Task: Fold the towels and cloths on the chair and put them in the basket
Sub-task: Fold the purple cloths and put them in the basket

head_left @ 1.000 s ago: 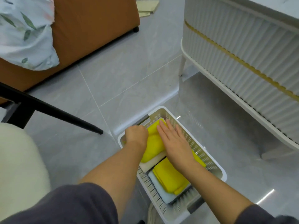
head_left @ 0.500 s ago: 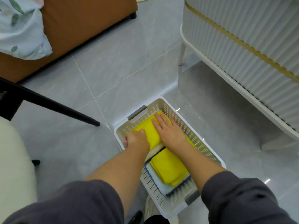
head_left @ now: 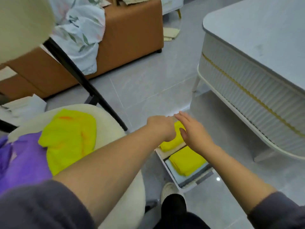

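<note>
Well to the left of the white perforated plastic basket [head_left: 186, 187], which stands on the grey tiled floor, a crumpled purple cloth [head_left: 21, 156] lies on the cream fluffy chair seat [head_left: 107, 119]. A loose, unfolded bright yellow cloth [head_left: 69, 138] lies partly over it, on the side nearer the basket. As I judge it, these two are the work left: each has yet to be folded and carried across. The left hand [head_left: 160, 127] hangs over the basket's far end, knuckles up. Its grip cannot be told, since the fingers curl out of sight beneath. Below it, inside the basket's far end, lies a folded yellow cloth [head_left: 173, 141]. The right hand [head_left: 194, 133] is just to the right of the left one, above the same cloth. Its grip is spread, the fingers straight and apart and pinching nothing, though whether the palm touches the cloth is unclear. In the basket's near end a second folded yellow cloth [head_left: 186, 161] rests on a pale blue folded cloth [head_left: 170, 166]. With at least three folded pieces in the basket and two loose ones on the chair, the task looks somewhat past halfway.
</note>
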`<state>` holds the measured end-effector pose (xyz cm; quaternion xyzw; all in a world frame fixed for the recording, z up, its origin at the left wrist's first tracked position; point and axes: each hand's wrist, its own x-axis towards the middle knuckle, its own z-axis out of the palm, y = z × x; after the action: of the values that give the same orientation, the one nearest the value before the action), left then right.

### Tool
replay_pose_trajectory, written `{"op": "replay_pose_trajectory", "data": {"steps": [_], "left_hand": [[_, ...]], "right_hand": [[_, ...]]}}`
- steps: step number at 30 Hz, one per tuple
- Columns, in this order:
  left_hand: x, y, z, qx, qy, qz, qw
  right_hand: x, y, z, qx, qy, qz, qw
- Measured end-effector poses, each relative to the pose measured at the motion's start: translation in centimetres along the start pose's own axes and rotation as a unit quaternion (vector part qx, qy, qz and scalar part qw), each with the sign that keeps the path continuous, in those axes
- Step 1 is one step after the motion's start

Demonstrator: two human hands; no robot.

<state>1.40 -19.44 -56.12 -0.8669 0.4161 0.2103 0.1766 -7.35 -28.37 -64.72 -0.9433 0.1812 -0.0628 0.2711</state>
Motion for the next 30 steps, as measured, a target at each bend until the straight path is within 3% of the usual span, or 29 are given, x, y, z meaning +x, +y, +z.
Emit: {"op": "replay_pose_trajectory", "data": {"steps": [4, 9, 13, 16, 21, 26, 30], "left_hand": [[-11.2, -4.8, -3.8, -0.099, 0.159, 0.022, 0.982], [-23.3, -13.8, -1.4, -0.183, 0.304, -0.006, 0.935], [-28.4, -20.0, 3.6, -0.237, 0.325, -0.057, 0.914], [-29.6, -23.3, 7.5, -0.281, 0.349, -0.109, 0.887], [-29.2, -24.6, 12.4, -0.309, 0.358, -0.152, 0.868], [-27.8, -25.4, 13.8, -0.284, 0.330, -0.206, 0.877], [-27.1, -25.8, 13.3, -0.331, 0.406, -0.200, 0.828]], "right_hand": [[-1.9, -8.9, -5.4, 0.038, 0.069, -0.062, 0.995], [-4.5, -21.9, -7.3, 0.065, 0.087, -0.157, 0.982], [-5.6, -30.3, -4.7, 0.081, 0.042, -0.212, 0.973], [-5.7, -33.4, -1.7, 0.084, -0.005, -0.205, 0.975], [-5.5, -34.3, 2.1, 0.040, -0.065, -0.214, 0.974], [-4.9, -34.6, 3.0, -0.024, -0.087, -0.203, 0.975], [-4.7, -35.0, 2.9, -0.036, -0.097, -0.206, 0.973]]}}
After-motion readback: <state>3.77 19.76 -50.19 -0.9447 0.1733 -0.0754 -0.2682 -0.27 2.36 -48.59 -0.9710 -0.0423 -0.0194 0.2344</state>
